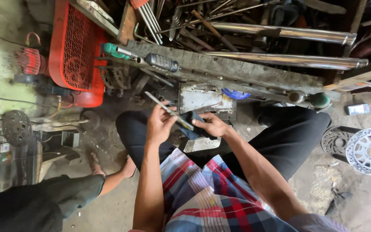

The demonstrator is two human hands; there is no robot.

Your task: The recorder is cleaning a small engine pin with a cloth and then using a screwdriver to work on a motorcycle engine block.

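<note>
A thin metal file (169,110) is gripped in the left hand (159,124), its bare end slanting up and away from the fingers while its near end runs down into a dark cloth (193,125). The right hand (211,125) is closed around that cloth, bunching it against the tool just beside the left thumb, so both hands meet at nearly one spot above the person's lap. Judging by this, the wiping looks to be under way: the part beyond the left grip shows pale and bright, while the stretch under the cloth is hidden, so how clean it is cannot be told.

Just past the hands lies a metal tray (202,98) on the floor, and beyond it a plank (237,71) carrying a screwdriver (162,62). Off to the left of the grip stands a red compressor (76,51); far to the right lie brake discs (368,150). Another person's foot (95,165) rests below and left of the hands.
</note>
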